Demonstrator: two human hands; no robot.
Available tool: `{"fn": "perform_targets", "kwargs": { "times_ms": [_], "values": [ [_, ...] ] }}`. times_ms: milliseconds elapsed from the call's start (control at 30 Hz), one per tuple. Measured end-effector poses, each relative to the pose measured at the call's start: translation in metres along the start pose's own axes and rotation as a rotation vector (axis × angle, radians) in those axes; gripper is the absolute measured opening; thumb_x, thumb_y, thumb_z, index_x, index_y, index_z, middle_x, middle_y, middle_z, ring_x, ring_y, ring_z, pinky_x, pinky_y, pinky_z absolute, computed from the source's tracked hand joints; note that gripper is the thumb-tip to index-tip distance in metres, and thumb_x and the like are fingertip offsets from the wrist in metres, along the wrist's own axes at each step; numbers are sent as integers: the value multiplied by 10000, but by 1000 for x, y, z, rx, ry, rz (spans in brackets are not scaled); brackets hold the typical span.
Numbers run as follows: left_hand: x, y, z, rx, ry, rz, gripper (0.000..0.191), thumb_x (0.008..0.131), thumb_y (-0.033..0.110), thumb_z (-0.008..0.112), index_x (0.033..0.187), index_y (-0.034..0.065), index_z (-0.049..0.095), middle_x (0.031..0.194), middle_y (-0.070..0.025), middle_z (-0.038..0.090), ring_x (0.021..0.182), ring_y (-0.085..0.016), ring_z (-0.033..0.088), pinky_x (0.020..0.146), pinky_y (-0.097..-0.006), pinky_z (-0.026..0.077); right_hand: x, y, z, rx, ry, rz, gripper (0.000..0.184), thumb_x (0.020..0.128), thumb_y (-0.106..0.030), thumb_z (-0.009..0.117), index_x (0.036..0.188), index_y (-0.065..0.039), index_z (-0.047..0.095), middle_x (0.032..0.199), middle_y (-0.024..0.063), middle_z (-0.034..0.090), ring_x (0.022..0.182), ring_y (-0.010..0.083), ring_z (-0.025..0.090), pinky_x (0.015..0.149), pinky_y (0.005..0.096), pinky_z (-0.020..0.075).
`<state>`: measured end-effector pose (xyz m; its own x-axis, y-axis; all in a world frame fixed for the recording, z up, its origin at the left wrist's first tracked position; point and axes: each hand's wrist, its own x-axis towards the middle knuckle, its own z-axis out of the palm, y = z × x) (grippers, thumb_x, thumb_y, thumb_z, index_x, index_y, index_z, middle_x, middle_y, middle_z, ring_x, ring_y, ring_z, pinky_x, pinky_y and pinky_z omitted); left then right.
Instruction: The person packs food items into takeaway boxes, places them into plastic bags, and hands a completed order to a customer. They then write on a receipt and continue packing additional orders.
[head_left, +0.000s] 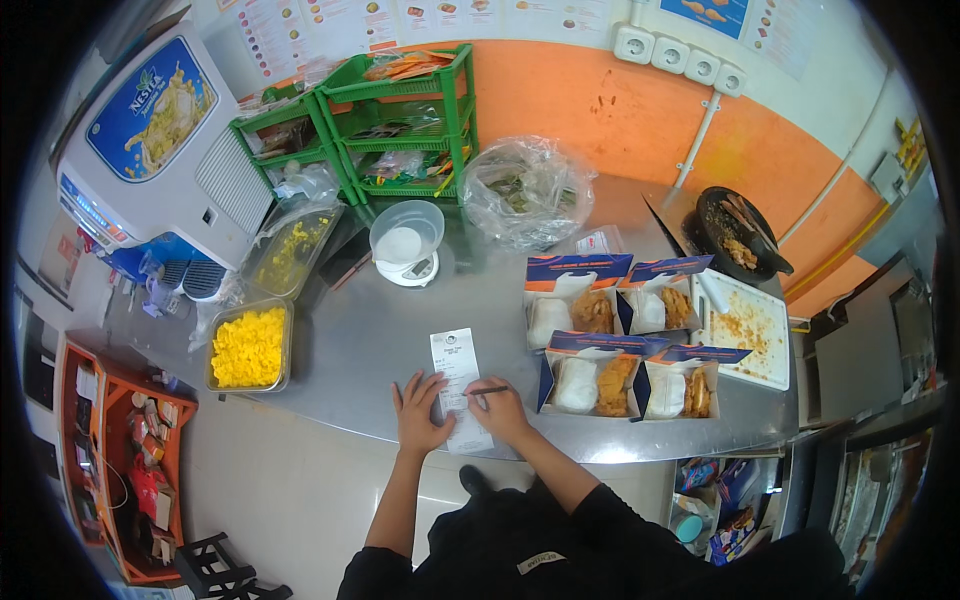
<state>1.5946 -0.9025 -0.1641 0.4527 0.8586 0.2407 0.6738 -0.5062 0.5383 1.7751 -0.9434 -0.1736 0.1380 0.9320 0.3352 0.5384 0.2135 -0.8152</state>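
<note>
A long paper receipt (460, 358) with printed writing lies on the steel worktop (352, 337) in front of me. My left hand (421, 411) rests flat over its left edge, fingers apart, pressing on the paper. In my right hand (501, 412) is a dark pen (491, 390), its tip at the receipt's right half. Right of that hand stand several open cardboard meal boxes, such as the front-left box (547, 390). Each holds a white wrapped portion (576, 386) beside a piece of fried chicken (616, 384).
A tub of yellow food (249, 349) is at left, below a drinks dispenser (150, 150). Behind are a kitchen scale (405, 270), green racks (405, 142) and a plastic bag of leaves (529, 191). A stone mortar (739, 232) and crumb-strewn white tray (776, 330) stand at right.
</note>
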Motion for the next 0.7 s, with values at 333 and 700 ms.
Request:
{"fn": "perform_targets", "kwargs": {
  "times_ms": [333, 700],
  "values": [
    [-2, -3, 3, 1, 12, 4, 555, 680, 279, 682, 1223, 188, 610, 1337, 1, 554, 1354, -305, 383, 1141, -634, 69, -3, 7, 6, 57, 21, 8, 93, 795, -122, 660, 879, -92, 637, 824, 93, 652, 812, 305, 612, 766, 423, 486],
    [-1, 2, 3, 11, 15, 1, 545, 656, 240, 677, 1191, 152, 612, 1313, -25, 568, 1354, -317, 379, 1154, -592, 45, -5, 13, 8, -17, 65, -121, 130, 771, -106, 693, 885, -81, 636, 850, 82, 661, 854, 318, 619, 836, 417, 481]
  ]
}}
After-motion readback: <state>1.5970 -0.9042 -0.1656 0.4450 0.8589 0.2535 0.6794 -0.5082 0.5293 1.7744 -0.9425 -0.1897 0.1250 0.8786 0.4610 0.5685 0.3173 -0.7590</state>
